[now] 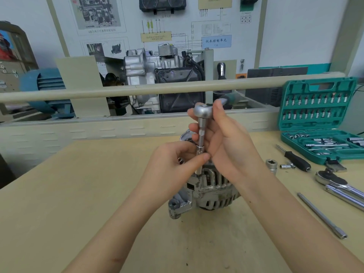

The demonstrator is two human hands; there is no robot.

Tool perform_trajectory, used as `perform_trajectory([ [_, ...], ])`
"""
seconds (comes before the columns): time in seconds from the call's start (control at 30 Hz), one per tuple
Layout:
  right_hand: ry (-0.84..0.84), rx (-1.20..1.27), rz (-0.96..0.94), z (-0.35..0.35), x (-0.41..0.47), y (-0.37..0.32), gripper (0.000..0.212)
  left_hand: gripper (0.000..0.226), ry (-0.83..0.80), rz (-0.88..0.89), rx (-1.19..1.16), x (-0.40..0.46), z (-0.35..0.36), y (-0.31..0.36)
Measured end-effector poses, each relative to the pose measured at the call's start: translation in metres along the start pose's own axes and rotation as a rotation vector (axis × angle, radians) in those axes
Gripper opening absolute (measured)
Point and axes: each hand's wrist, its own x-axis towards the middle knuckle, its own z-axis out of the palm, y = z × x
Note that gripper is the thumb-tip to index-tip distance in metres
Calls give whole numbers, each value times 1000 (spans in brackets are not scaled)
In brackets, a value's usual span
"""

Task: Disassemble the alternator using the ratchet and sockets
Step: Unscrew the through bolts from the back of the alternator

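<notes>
The alternator (204,186) stands on the middle of the wooden table (78,194). A ratchet (202,112) with a long extension bar (201,138) stands upright over its top. The right hand (226,142) is closed around the ratchet head and bar, probably to keep the tool vertical. The left hand (173,164) pinches the bar's lower end, apparently guiding the socket onto a bolt; the bolt itself is hidden. An open green socket case (319,119) sits at the far right, with a larger ratchet (334,184), a loose socket (271,164) and a long bar (321,215) nearer. An engine display stands behind the rail.
</notes>
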Motion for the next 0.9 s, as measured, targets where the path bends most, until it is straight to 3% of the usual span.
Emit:
perform_trajectory([
  [0.13,11,-6,-2,2,-1,0,53,18,88,23,58,-3,5,0],
  [0.2,40,6,-51,1,-2,-1,50,17,105,26,78,-3,6,2],
  [0.43,3,-11,-19,1,1,1,37,11,-90,-1,-79,-1,-6,2],
  [0.63,64,-32,-115,-3,1,-4,37,24,81,25,21,-1,4,2],
  [0.8,25,-52,-52,-4,3,-2,35,7,-98,30,-43,1,-7,4],
  [0.9,2,-40,-14,-4,4,-2,33,16,-85,16,-73,1,-9,3],
])
